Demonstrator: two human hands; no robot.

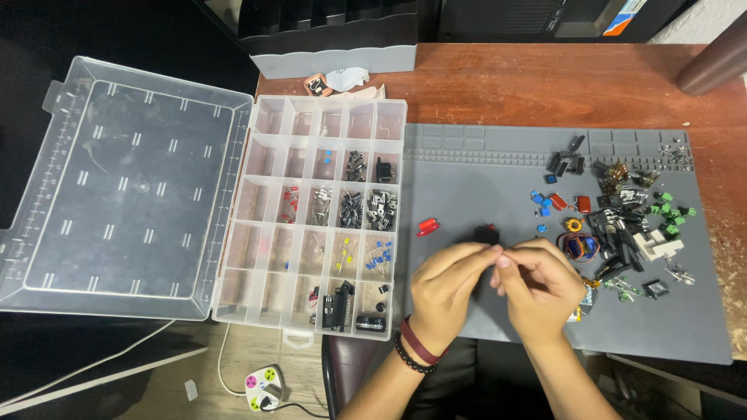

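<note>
Left hand: fingers curled, tips pinched toward the right hand's; what they grip is too small to tell.
Right hand: fingers closed, tips meeting the left hand's over the mat.
Black part: lies on the mat just beyond the fingertips, partly hidden by them.
Red part: on the mat, left of the black part, apart from both hands.
Box: open, left of the mat, lid laid flat.
Pile: loose parts right of the hands.
</note>
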